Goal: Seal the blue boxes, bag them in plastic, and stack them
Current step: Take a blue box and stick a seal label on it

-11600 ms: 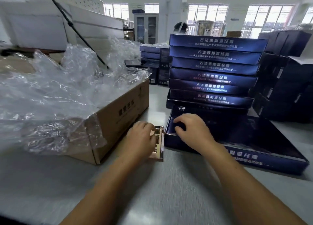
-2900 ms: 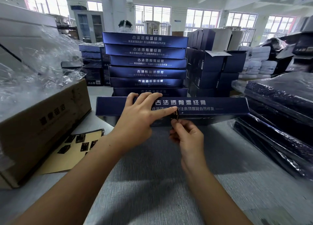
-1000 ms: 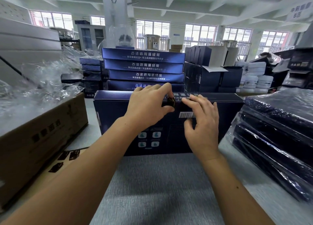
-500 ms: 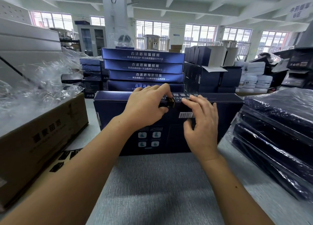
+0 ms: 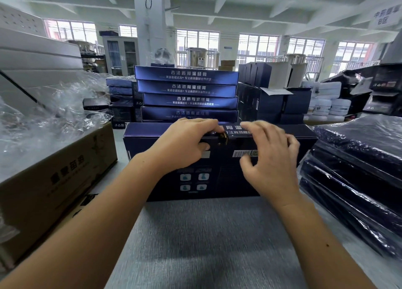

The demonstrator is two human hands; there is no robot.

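Observation:
A flat blue box (image 5: 219, 180) stands on its long edge on the grey table (image 5: 206, 241), its printed back facing me. My left hand (image 5: 185, 145) grips its top edge, fingers curled over the top and thumb on the face, right beside a small gold seal sticker (image 5: 223, 137) folded over that edge. My right hand (image 5: 269, 158) hovers in front of the box's upper right part with fingers spread and blurred, holding nothing. Behind stands a stack of several unbagged blue boxes (image 5: 187, 88). To the right lies a pile of boxes in plastic bags (image 5: 352, 158).
A brown cardboard carton (image 5: 58, 173) full of clear plastic bags (image 5: 43, 119) sits on the left. A sticker sheet (image 5: 87, 201) lies beside it on the table. More dark boxes and white tubs are piled at the back right.
My right hand has come off the box's top edge and spread its fingers, drifting slightly right. My left hand still holds the top edge by the gold sticker.

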